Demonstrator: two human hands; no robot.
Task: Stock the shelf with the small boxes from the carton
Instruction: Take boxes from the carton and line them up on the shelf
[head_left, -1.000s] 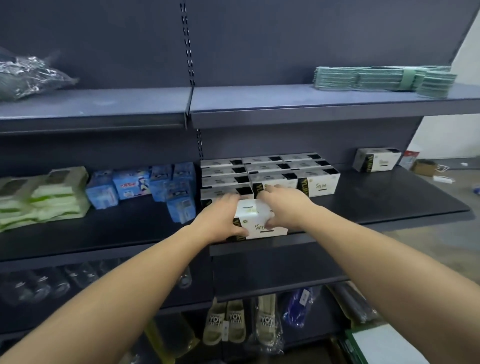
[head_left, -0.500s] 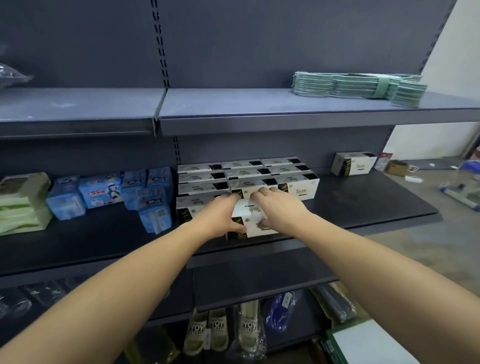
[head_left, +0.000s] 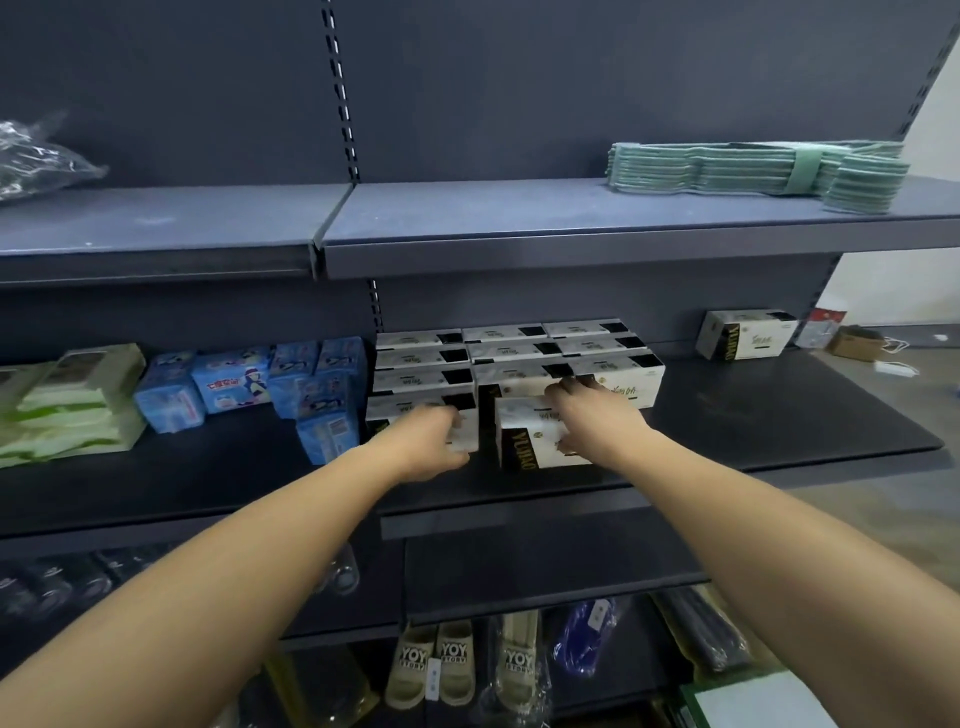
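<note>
Lower shelf: slippers (head_left: 454, 662) in clear wrap, marked YOY STORY, nearest the viewer.
Forearms: both extend forward over the front edge of the middle shelf (head_left: 779, 415), converging toward the boxes.
Left hand (head_left: 434, 439): palm down, fingers curled over the top and right end of the front-left white box (head_left: 415, 410); grasping it.
Right hand (head_left: 597, 415): fingers curled over the top right of the front box (head_left: 524, 436), thumb low on its face; grasping it.
Front box: white, black end panel lettered in gold, standing on the middle shelf, touching the stocked rows (head_left: 514, 348) behind.
Left of rows: blue packets (head_left: 228, 382); green packs (head_left: 72, 400) further left.
Far right: single box (head_left: 745, 332) apart, by the back panel.
Upper shelf: green cloth bundle (head_left: 753, 169).
</note>
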